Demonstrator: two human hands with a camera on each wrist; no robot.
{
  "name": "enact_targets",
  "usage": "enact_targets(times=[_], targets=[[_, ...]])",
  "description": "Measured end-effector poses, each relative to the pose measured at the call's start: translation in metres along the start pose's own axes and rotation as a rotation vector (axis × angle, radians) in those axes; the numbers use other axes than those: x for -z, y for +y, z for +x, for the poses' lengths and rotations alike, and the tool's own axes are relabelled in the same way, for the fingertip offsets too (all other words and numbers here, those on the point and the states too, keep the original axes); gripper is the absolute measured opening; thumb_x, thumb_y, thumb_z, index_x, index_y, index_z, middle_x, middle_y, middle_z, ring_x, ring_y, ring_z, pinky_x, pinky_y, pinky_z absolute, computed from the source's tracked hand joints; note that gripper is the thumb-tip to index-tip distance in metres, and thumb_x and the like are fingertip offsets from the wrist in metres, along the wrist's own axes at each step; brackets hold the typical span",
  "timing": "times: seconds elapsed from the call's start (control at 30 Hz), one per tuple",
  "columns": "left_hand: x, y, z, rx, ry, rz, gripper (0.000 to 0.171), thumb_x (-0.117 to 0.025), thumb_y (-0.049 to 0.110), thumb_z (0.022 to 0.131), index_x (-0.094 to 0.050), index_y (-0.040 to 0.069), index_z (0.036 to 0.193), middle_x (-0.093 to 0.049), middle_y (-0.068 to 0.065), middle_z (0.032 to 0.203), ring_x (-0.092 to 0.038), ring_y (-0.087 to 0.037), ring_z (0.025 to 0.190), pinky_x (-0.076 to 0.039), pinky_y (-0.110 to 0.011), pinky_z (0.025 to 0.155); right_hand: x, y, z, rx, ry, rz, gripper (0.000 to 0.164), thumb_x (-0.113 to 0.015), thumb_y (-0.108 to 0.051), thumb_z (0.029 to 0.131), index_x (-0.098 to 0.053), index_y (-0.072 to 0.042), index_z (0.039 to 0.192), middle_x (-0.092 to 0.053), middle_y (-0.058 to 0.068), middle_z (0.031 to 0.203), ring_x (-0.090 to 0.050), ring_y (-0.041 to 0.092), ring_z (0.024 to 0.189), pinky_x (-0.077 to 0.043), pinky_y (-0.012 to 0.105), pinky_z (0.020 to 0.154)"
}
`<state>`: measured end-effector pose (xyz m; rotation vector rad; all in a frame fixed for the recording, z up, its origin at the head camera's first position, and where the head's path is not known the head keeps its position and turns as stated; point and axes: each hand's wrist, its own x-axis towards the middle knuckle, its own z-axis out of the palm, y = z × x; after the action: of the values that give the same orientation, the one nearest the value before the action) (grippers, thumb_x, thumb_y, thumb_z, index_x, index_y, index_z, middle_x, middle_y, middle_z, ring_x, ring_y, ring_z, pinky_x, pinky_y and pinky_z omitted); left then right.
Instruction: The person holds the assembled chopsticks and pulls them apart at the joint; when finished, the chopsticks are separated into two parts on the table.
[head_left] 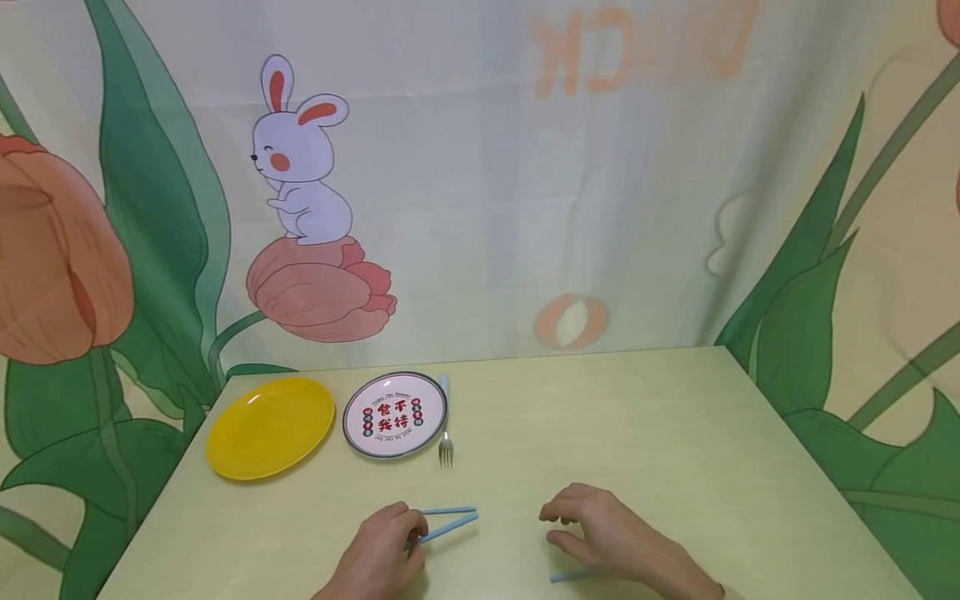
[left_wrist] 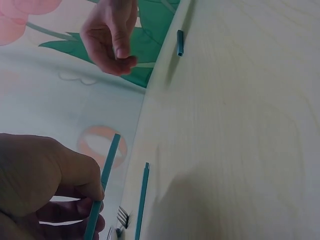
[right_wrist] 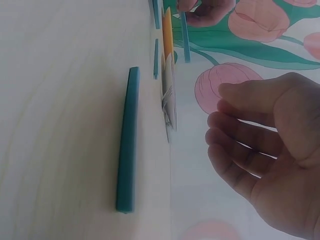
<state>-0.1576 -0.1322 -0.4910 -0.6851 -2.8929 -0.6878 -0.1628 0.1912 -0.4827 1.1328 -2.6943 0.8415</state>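
My left hand (head_left: 382, 546) is on my side of the white plate (head_left: 395, 448), its thumb and fingers clamped on a blue stick (head_left: 450, 527), which is raised off the counter (head_left: 637, 433) and slants toward the right of that plate. A second blue stick (head_left: 452, 510) lies on the counter just beyond the held one, also on the near side of the white plate.

My right hand (head_left: 603, 533) hangs to the right of the white plate and nearer me, thumb and fingers apart and loosely bent, above a third blue stick (right_wrist: 128, 145) that lies flat on the counter.

A fork (head_left: 446, 450) lies by the right rim of the white plate, tines toward me; I can't tell whether they touch. The yellow plate (head_left: 270, 429) sits just left of the white plate, and a printed cloth (head_left: 465, 208) hangs behind it.
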Motion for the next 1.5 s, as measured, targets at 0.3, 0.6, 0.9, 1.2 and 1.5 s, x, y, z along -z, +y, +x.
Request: enact_targets(times=[0.3, 0.6, 0.9, 1.2, 1.5], targets=[[0.000, 0.008, 0.011, -0.052, -0.012, 0.008, 0.013, -0.073, 0.005, 0.074, -0.067, 0.014, 0.083, -0.050, 0.011, 0.072, -0.042, -0.003, 0.066, -0.041, -0.022, 0.061, 0.002, -0.002, 0.008, 0.011, 0.003, -0.048, 0.016, -0.070, -0.018, 0.089, -0.070, -0.016, 0.104, -0.067, -0.009, 0.100, -0.063, 0.011, 0.090, -0.052, 0.023, 0.075], [-0.001, 0.014, 0.020, -0.125, 0.039, -0.024, 0.010, -0.071, 0.004, 0.079, -0.069, 0.012, 0.085, -0.054, 0.009, 0.075, -0.045, -0.002, 0.069, -0.043, -0.021, 0.062, 0.004, -0.005, 0.018, 0.058, 0.045, -0.099, 0.017, -0.073, -0.018, 0.086, -0.070, -0.015, 0.102, -0.067, -0.010, 0.098, -0.062, 0.007, 0.090, -0.052, 0.021, 0.076], [-0.002, 0.022, 0.029, -0.212, 0.074, -0.051, 0.010, -0.069, 0.002, 0.082, -0.069, 0.011, 0.088, -0.055, 0.007, 0.079, -0.047, -0.004, 0.073, -0.045, -0.021, 0.067, 0.008, -0.010, 0.026, 0.058, 0.036, -0.095, 0.017, -0.073, -0.019, 0.087, -0.070, -0.014, 0.103, -0.067, -0.009, 0.099, -0.062, 0.008, 0.092, -0.053, 0.023, 0.079], [-0.001, 0.029, 0.038, -0.240, 0.062, -0.062, 0.013, -0.067, 0.001, 0.085, -0.070, 0.011, 0.092, -0.057, 0.006, 0.084, -0.050, -0.006, 0.079, -0.046, -0.022, 0.071, 0.010, -0.010, 0.034, 0.087, 0.068, -0.076, 0.018, -0.073, -0.019, 0.086, -0.070, -0.012, 0.103, -0.069, -0.004, 0.098, -0.063, 0.010, 0.090, -0.053, 0.023, 0.077], [-0.005, 0.035, 0.049, -0.273, 0.086, -0.076, 0.011, -0.069, 0.003, 0.085, -0.071, 0.012, 0.091, -0.059, 0.006, 0.083, -0.051, -0.006, 0.078, -0.046, -0.021, 0.071, 0.009, -0.011, 0.038, 0.108, 0.091, -0.105, 0.022, -0.075, -0.020, 0.085, -0.070, -0.011, 0.104, -0.067, -0.004, 0.101, -0.063, 0.011, 0.095, -0.054, 0.025, 0.079]])
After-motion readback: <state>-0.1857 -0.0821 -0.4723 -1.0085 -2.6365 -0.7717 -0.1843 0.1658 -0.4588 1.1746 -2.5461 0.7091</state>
